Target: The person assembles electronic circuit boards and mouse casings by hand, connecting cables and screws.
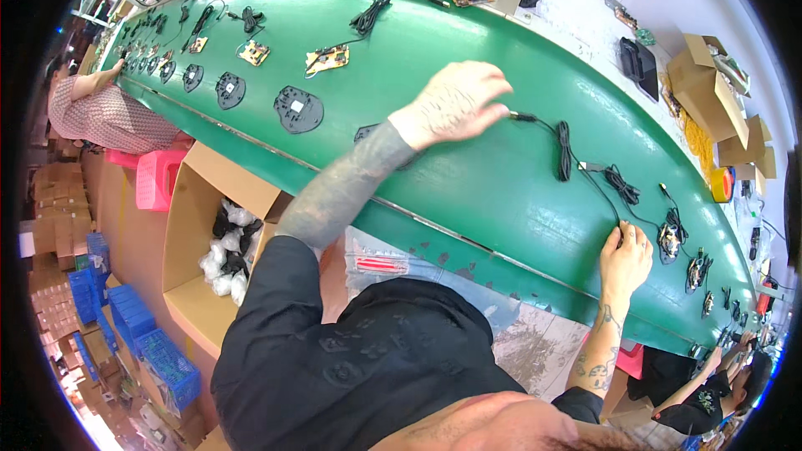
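My left hand (459, 102) reaches across the green conveyor belt (468, 192), thumb and fingers apart. Its thumb is right beside the metal-tipped plug (521, 117) of a black cable; no grip on it shows. The cable's tied bundle (564, 150) lies to the right, and its cord runs down to my right hand (626, 260). That hand's fingers are closed on a small black corded piece (620, 238), mostly hidden under them. Beneath my left forearm, a black mouse base shell (364, 131) is partly covered.
Leftward on the belt lie more mouse base shells (298, 109), circuit boards (327, 59) and coiled cables (370, 15). Boards with cables (670, 240) line the right. An open carton (194, 284) of bagged parts stands at left. Co-workers (117, 113) sit at both ends.
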`<state>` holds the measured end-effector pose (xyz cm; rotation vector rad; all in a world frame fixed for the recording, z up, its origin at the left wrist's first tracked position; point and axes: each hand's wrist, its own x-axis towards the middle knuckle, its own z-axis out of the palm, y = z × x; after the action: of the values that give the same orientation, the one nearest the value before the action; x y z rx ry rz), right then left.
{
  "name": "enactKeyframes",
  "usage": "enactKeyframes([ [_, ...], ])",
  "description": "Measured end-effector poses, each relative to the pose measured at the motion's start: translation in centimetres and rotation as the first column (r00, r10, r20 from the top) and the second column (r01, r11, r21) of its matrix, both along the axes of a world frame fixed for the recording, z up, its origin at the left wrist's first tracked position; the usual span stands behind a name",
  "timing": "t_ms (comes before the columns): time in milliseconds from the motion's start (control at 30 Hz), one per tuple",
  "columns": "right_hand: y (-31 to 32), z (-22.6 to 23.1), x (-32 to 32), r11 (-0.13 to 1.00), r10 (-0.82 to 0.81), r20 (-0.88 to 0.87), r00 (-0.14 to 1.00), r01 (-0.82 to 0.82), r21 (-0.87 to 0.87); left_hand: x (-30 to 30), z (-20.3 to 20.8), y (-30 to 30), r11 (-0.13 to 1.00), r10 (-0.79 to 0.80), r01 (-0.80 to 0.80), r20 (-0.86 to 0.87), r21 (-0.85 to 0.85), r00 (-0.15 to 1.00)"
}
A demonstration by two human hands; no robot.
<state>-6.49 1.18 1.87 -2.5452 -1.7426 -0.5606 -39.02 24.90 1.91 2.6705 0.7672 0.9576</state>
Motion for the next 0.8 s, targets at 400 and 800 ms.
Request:
enactKeyframes([
  [400, 0.4, -3.2, 0.3, 0.956, -0.089, -0.22, 0.972, 0.145, 0.254, -1.6, -2.2, 24.0, 0.795, 0.607, -0.598, -0.131, 0.106, 0.784],
  [800, 0.5, -3.6, 0.8, 0.949, -0.102, -0.247, 0.964, 0.169, 0.268, -6.3, 4.6, 33.6, 0.569, 0.493, 0.415, 0.698, -0.71, 0.519],
])
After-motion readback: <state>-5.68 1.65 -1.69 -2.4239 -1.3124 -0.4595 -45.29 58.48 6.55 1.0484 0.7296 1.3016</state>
